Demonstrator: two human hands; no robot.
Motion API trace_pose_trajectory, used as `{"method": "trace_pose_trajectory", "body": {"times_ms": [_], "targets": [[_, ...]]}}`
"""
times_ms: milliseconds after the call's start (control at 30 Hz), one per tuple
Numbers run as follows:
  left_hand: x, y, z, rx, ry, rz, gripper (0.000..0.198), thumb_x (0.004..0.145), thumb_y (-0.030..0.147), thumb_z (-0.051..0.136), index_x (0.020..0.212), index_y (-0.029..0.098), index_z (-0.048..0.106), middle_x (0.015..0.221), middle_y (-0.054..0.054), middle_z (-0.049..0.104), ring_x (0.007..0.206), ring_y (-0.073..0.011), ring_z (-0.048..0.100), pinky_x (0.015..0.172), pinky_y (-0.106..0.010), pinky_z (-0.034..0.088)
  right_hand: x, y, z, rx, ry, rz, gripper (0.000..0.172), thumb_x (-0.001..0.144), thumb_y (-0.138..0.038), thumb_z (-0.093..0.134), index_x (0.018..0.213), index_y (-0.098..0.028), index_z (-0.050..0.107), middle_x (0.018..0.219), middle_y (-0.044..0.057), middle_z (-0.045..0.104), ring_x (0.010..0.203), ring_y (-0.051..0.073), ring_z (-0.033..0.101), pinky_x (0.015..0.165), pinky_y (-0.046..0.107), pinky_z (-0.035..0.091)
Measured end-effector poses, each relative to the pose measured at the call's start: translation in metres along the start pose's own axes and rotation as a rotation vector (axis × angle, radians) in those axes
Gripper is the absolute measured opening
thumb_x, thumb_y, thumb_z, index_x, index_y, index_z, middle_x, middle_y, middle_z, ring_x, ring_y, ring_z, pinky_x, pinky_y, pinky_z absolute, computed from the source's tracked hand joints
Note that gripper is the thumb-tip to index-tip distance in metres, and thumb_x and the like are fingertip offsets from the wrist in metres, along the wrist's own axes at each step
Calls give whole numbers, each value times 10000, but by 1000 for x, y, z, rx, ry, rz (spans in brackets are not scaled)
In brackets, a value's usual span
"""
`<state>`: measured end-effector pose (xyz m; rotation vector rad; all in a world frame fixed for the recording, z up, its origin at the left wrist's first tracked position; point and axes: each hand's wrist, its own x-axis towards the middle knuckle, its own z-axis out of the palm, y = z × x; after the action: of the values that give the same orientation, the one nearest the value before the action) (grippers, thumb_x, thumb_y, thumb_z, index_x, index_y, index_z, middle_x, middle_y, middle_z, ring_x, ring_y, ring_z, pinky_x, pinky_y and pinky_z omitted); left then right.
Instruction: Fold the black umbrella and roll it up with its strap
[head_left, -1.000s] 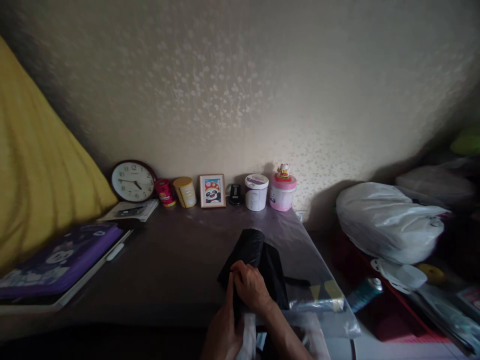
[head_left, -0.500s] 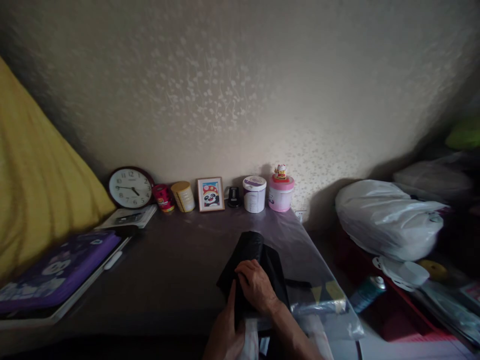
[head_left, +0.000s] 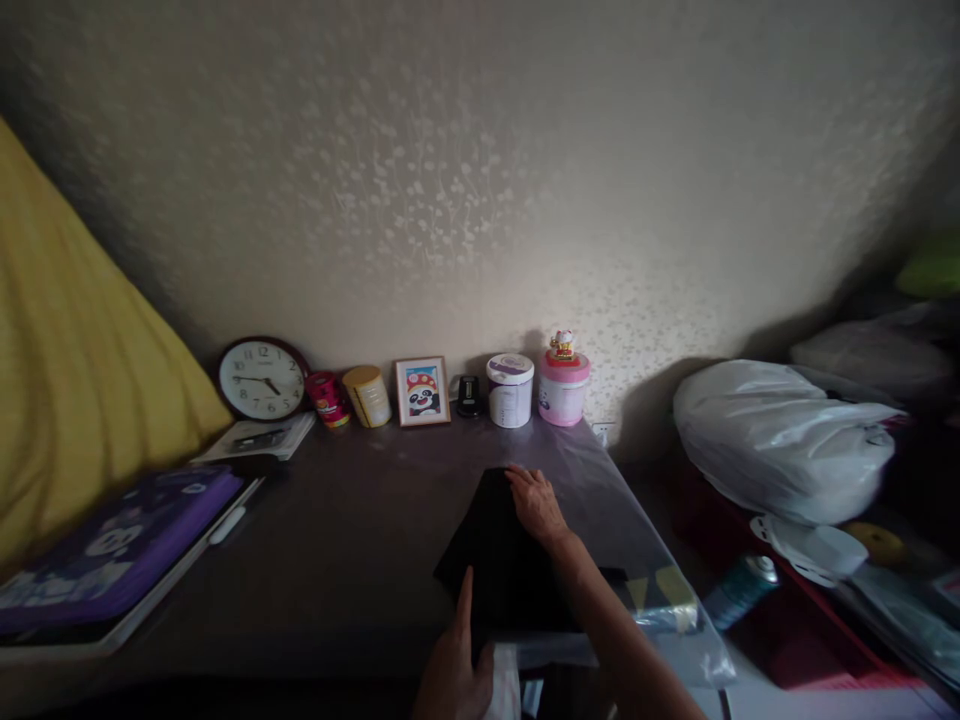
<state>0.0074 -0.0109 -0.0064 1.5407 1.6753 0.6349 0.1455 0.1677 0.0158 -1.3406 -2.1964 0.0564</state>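
A black fabric item [head_left: 484, 540], dark and without visible detail, lies on the table's near part. My right hand [head_left: 536, 503] is at its far right edge, fingers bent together over the cloth. At the near left edge is my left hand [head_left: 459, 660], its index finger stretched forward along the fabric and its thumb apart. The other left fingers are hidden. A short black strap [head_left: 613, 574] sticks out to the right, partly behind my right forearm.
Along the wall stand a clock [head_left: 262, 380], a red tin [head_left: 328, 400], a yellow-lidded can [head_left: 367, 396], a picture frame [head_left: 423, 392], a white tub [head_left: 510, 392] and a pink tub [head_left: 564, 395]. A purple case [head_left: 120, 545] lies left; a white bag [head_left: 780, 440] sits beyond the table's right edge.
My right hand has moved away from me, from the middle of the fabric to its far edge. The fabric looks flatter and wider there. My left hand has barely moved.
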Motion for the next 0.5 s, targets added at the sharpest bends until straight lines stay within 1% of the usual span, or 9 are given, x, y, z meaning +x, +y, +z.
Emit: {"method": "trace_pose_trajectory", "body": {"times_ms": [67,133,200,267,400,467,500], "targets": [[0,0,0,-13,-6,-5,807,748,93,403,1434,85,-22,1419,-118,373,1264,-141,416,1026,-240,316,-3,-3,-5,28,42,-11,336,837,-108,424,1109,-204,596,1210,72,584,1027,222,528,863,359,421],[0,-3,0,-44,-3,26,787,768,130,404,1432,68,-13,1416,-125,376,1264,-144,415,1026,-236,317,-10,-8,-10,93,84,-54,320,824,-80,414,1046,-191,615,1112,77,621,980,202,545,887,354,410],[0,-5,2,-77,0,51,773,785,165,400,1433,72,-11,1417,-120,376,1268,-142,410,1028,-233,317,-18,-13,-11,163,94,-105,299,810,-59,413,959,-191,636,981,62,647,906,181,562,898,349,405],[0,-7,3,-87,8,50,767,791,179,396,1435,87,-9,1419,-112,377,1275,-144,400,1032,-240,313,-23,-15,-9,210,90,-135,289,799,-51,422,913,-195,645,927,54,648,868,174,568,885,344,415],[0,-7,4,-24,42,33,772,776,165,404,1435,74,11,1438,-123,336,1296,-161,368,1042,-256,301,-18,-8,0,221,94,-156,305,812,-62,413,961,-196,642,1048,70,633,948,191,561,890,361,422],[1,-6,3,-7,24,21,774,782,174,406,1432,57,1,1422,-133,364,1279,-162,395,1029,-245,316,-16,-3,2,213,129,-113,338,795,-39,392,981,-185,635,1107,85,611,995,200,548,913,380,412],[1,-6,3,-14,12,22,772,791,187,404,1431,54,-6,1416,-132,376,1271,-158,407,1022,-235,322,-16,-1,2,220,153,-77,365,768,-16,382,977,-182,632,1102,88,608,1000,199,545,915,378,413]]}}
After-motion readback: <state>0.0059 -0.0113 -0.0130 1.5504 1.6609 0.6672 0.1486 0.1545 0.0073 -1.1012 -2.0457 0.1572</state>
